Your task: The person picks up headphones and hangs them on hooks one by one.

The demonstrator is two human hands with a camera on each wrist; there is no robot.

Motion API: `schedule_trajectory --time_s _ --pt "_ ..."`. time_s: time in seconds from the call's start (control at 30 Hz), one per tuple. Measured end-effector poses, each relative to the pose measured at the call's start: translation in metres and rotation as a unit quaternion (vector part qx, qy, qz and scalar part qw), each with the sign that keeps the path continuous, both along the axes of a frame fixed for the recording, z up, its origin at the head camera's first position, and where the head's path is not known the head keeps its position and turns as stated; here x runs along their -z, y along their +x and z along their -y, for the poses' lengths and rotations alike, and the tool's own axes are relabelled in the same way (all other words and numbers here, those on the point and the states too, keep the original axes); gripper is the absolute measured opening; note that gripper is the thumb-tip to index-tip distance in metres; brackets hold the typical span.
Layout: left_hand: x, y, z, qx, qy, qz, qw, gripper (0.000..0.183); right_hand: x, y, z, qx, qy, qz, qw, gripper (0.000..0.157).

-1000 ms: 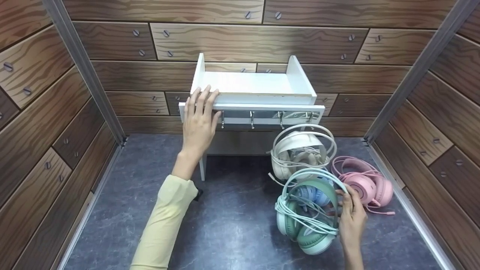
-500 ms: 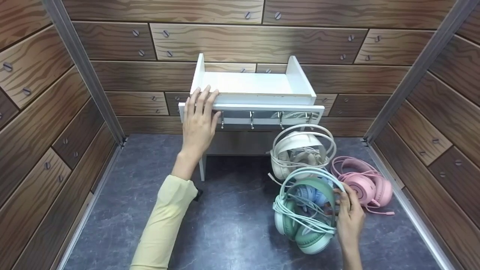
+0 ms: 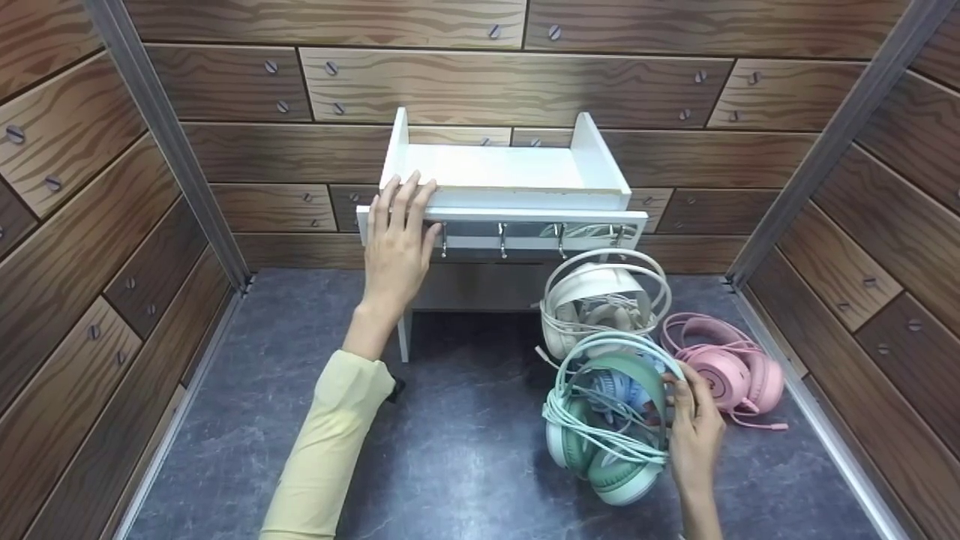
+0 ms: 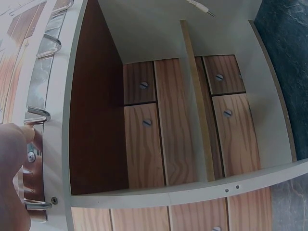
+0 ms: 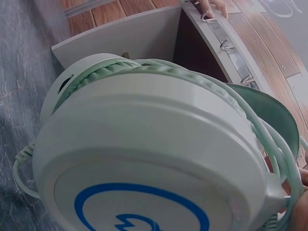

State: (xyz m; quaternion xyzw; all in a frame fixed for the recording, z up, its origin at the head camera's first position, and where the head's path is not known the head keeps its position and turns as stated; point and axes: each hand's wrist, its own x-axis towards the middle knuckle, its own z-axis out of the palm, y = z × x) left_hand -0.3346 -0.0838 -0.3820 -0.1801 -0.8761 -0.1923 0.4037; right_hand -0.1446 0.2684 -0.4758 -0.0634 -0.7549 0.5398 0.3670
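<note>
My left hand (image 3: 396, 262) rests on the left end of a white shelf's front rail (image 3: 525, 216), fingers stretched over its top edge. Below that rail sits a strip with several metal hooks (image 3: 503, 241). In my right hand (image 3: 697, 435) is the headband of green and white headphones (image 3: 624, 478), their cable wound about them. Their white ear cup (image 5: 144, 134) fills much of the right wrist view. Cream-white headphones (image 3: 600, 285) are at the rightmost hook; the contact is hard to see. Blue headphones (image 3: 611, 386) show through the green headband, partly hidden.
Pink headphones (image 3: 727, 379) with a microphone lie on the dark floor (image 3: 465, 450) at the right. Wood-patterned walls (image 3: 517, 82) enclose the area on three sides. A cable plug (image 4: 201, 6) hangs at the top of the left wrist view.
My right hand has shifted slightly left and upward in the head view, together with the green headphones. The left hand has stayed on the rail.
</note>
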Motion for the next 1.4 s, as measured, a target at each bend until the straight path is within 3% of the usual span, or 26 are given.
schedule_trajectory --time_s 0.4,1.2,1.4 --pt "0.001 0.001 0.0 0.001 0.001 0.009 1.0 0.054 -0.01 0.0 0.007 0.011 0.026 0.002 1.0 0.026" --pt "0.0 -0.001 0.0 0.001 0.002 0.004 1.0 0.054 -0.015 -0.005 0.012 -0.014 0.003 0.008 1.0 0.029" --pt "-0.001 -0.001 0.0 -0.001 0.002 0.004 1.0 0.054 -0.018 -0.005 0.014 -0.008 0.018 0.004 1.0 0.029"
